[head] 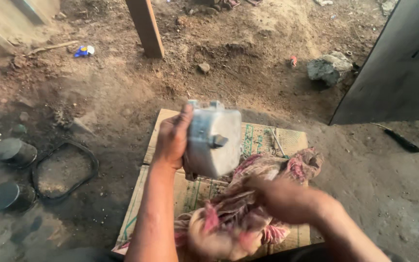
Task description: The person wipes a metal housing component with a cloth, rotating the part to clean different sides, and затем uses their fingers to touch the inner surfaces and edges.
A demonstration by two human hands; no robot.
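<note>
Over a flattened cardboard sheet (267, 138) with green printing, laid on the dirt floor (122, 92), I see my left hand (173, 138) clamped around a squarish grey metal casing (214, 140), held up with a small stub on its facing side. My right hand (280, 196) is blurred, resting on a pink and white patterned cloth (272, 170) bunched on the cardboard; I cannot tell whether its fingers grip the cloth. Off to my left sit two dark round cans (13, 151), seen only from their tops, contents not visible, beside a black rubber ring (90, 167). A small blue wrapper (83, 50) lies farther back.
</note>
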